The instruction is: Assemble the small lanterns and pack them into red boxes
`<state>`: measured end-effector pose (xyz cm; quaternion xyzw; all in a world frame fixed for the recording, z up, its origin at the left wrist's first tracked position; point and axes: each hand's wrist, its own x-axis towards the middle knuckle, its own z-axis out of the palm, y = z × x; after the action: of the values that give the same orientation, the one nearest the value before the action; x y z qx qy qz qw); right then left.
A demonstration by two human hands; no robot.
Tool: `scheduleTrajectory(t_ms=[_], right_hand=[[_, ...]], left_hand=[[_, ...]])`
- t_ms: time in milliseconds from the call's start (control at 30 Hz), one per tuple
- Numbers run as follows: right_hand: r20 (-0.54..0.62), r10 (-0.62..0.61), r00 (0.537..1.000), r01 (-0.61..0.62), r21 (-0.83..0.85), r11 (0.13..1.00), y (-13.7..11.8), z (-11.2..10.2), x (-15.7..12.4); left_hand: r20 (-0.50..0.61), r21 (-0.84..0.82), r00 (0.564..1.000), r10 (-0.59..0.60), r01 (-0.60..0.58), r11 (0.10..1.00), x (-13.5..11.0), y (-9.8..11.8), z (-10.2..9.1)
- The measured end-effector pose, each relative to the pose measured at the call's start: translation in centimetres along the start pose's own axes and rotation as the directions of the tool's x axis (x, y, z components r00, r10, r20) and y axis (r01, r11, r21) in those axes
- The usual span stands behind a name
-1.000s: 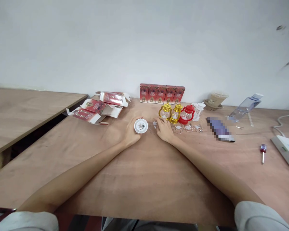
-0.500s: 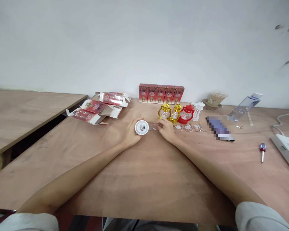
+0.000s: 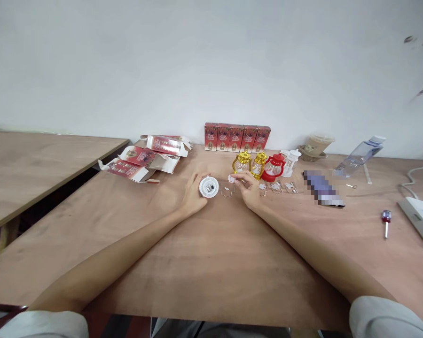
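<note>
My left hand [image 3: 193,195] is wrapped round a small white round lantern base [image 3: 208,187], its underside with a dark battery slot facing up. My right hand [image 3: 248,188] pinches a tiny white piece [image 3: 231,178] just right of the base, above a thin wire handle [image 3: 227,189] lying on the wooden table [image 3: 211,253]. Just behind the right hand stand two gold mini lanterns [image 3: 250,164], a red lantern [image 3: 273,167] and a white lantern [image 3: 291,162]. Several small white pieces and wire parts [image 3: 278,187] lie in a row to the right of my hand.
A row of red boxes [image 3: 237,136] stands against the wall. Opened red and white boxes [image 3: 144,157] lie at left. To the right are a blurred flat object [image 3: 323,188], a plastic bottle [image 3: 358,157], a cup [image 3: 317,144], a red-handled screwdriver [image 3: 385,220] and a white device [image 3: 421,220]. A second table [image 3: 38,159] stands left.
My right hand has lifted off the table, turned and now pinches a tiny white piece near the base. My left hand and the white base have stayed almost in place.
</note>
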<state>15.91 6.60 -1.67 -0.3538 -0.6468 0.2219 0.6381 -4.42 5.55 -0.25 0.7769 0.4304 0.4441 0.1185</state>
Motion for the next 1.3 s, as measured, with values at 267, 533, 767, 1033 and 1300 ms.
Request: scheduleTrajectory(t_ms=[267, 533, 767, 1033, 1300], right_hand=[[0.086, -0.027, 0.996, 0.026, 0.012, 1.0, -0.3, 0.4, -0.5], [0.092, -0.15, 0.984, 0.165, -0.181, 0.97, -1.1, 0.3, -0.5], [0.12, -0.068, 0.99, 0.087, -0.161, 0.983, -1.2, 0.4, -0.5], [0.157, -0.021, 0.987, 0.043, -0.134, 0.99, -1.1, 0.4, -0.4], [0.111, 0.12, 0.986, -0.125, 0.039, 0.991, -0.2, 0.6, -0.7]], left_hand=[[0.024, 0.013, 0.999, -0.026, 0.025, 1.0, 0.0, 0.0, -0.2], [0.03, 0.025, 0.999, -0.033, 0.032, 0.999, -0.1, 0.1, -0.2], [0.029, 0.03, 0.999, -0.024, 0.023, 0.999, -0.1, 0.0, -0.1], [0.035, 0.026, 0.999, -0.014, 0.014, 1.0, -0.1, -0.2, 0.0], [0.039, 0.045, 0.999, -0.026, 0.024, 0.999, -0.1, -0.3, 0.1]])
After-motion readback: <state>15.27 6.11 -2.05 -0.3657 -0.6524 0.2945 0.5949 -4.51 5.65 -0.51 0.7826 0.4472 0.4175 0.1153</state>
